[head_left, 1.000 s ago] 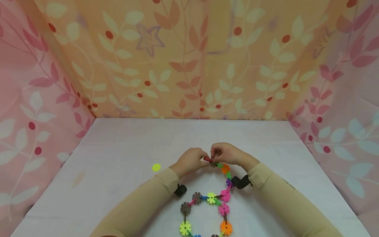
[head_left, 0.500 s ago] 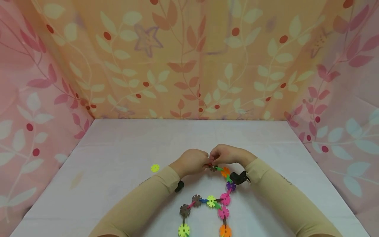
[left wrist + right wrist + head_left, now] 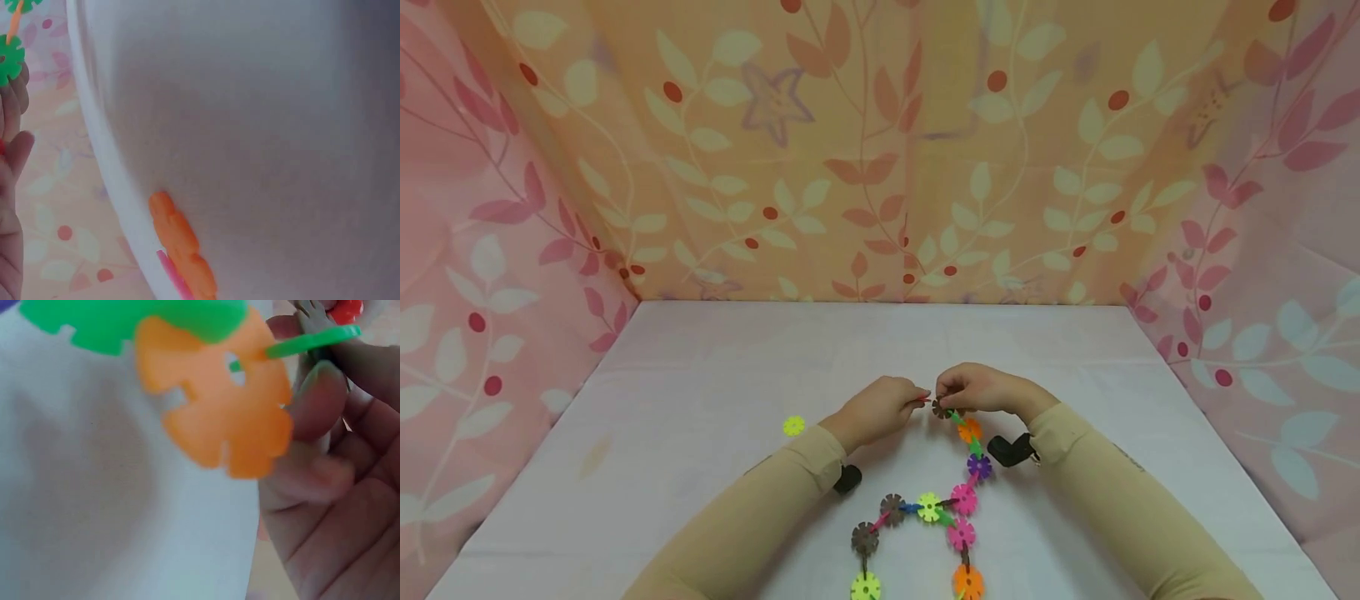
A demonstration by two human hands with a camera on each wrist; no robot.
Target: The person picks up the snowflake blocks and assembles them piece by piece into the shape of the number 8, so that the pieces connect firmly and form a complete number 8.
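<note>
My left hand (image 3: 883,407) pinches a red snowflake disc (image 3: 925,399), seen nearly edge-on in the head view. Just to its right, my right hand (image 3: 981,388) pinches a brown snowflake disc (image 3: 942,407) at the upper end of a linked chain. In the head view the red and brown discs look slightly apart. From the brown disc the chain runs down through green, an orange disc (image 3: 219,406), a purple disc (image 3: 979,467) and a pink disc (image 3: 964,499). In the left wrist view, part of the left hand (image 3: 11,206) shows at the left edge.
A loose yellow snowflake disc (image 3: 793,426) lies left of the left hand on the white table (image 3: 715,367). Nearer the front, the linked discs bend round in an arch with a yellow disc (image 3: 929,507) on top. Orange pieces (image 3: 181,244) show in the left wrist view.
Half a second ago the hands met over the red and brown discs. Now the left hand has drawn left with the red disc, and the brown disc has risen slightly with the right hand.
</note>
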